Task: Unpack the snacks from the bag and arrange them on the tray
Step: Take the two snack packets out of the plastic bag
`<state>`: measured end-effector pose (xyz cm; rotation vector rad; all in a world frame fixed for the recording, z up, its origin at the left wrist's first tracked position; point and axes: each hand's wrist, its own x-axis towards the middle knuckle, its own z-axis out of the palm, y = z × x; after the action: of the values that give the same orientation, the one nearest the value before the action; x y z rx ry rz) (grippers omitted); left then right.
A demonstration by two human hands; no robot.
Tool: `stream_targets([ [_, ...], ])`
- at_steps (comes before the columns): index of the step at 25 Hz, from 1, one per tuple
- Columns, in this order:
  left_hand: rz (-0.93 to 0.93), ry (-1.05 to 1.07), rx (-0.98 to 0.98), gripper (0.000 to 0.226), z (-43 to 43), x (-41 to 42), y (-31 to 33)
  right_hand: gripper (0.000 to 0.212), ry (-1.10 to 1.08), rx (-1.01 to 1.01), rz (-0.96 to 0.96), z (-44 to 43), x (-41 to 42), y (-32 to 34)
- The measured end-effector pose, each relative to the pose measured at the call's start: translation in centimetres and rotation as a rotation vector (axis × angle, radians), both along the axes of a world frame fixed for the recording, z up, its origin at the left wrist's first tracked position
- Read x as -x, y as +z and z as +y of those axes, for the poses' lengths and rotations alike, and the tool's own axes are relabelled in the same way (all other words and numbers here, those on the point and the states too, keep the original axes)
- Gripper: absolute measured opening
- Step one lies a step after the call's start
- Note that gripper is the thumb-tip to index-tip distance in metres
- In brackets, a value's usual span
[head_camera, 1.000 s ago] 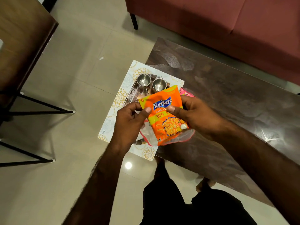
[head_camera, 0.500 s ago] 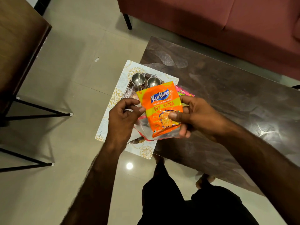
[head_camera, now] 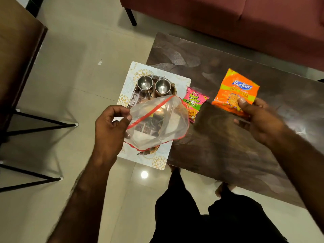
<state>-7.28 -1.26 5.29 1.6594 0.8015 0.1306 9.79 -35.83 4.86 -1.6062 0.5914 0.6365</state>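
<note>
Left hand (head_camera: 112,123) pinches rim of clear red-edged bag (head_camera: 157,123), held above tray (head_camera: 157,160) at frame centre; bag looks empty. Right hand (head_camera: 259,123) grips orange snack packet (head_camera: 235,92) by lower edge, thumb on top, at frame right. Pink-green packet (head_camera: 194,102) lies on table (head_camera: 228,146) just beside tray. Best next: carry orange packet left to tray, lay flat, avoid 2 steel cups (head_camera: 144,82). Dark glossy table; beige tiled floor (head_camera: 78,76); red sofa (head_camera: 245,20) along top.

Orange packet (head_camera: 235,92): now out of clear bag (head_camera: 157,123), moved to 3 o'clock of tray (head_camera: 158,163), pinched by right hand (head_camera: 259,120) alone. Clear bag: left hand (head_camera: 110,125) only. Pink packet (head_camera: 194,102): uncovered.
</note>
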Motion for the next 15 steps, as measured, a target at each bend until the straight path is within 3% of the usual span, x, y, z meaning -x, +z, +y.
stream_targets([
  [9,0.018,-0.01,-0.041,0.022,0.2,0.0,-0.4,0.047,-0.097,-0.074,0.376,4.7,8.1,-13.5],
  [15,0.019,-0.035,-0.088,0.021,0.3,0.1,-0.3,0.038,0.016,0.066,0.501,6.7,8.5,-18.3],
])
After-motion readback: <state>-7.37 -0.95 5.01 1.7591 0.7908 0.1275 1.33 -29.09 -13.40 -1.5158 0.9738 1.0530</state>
